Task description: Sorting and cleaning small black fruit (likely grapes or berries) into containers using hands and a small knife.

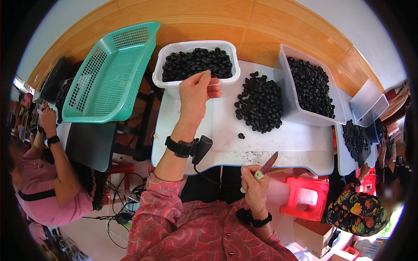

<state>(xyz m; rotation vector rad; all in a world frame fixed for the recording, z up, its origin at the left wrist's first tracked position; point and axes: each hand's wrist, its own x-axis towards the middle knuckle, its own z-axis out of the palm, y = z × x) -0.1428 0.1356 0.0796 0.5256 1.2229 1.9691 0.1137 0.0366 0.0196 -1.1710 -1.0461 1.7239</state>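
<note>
My left hand is over the near rim of a white tub. Its fingers are loosely curled and a little apart, and nothing shows between them. Small black ring-like parts fill much of that tub. My right hand, below the table's front edge, grips a small knife. The knife has a pale green handle and a reddish-brown blade that points up and to the right. A heap of the black parts lies on the white table, with a single black part just in front of it.
A clear bin of black parts stands right of the heap. Leftward, a green basket leans beside the table. A red stool and a cardboard box are at lower right. People work on both sides. Cables lie on the floor.
</note>
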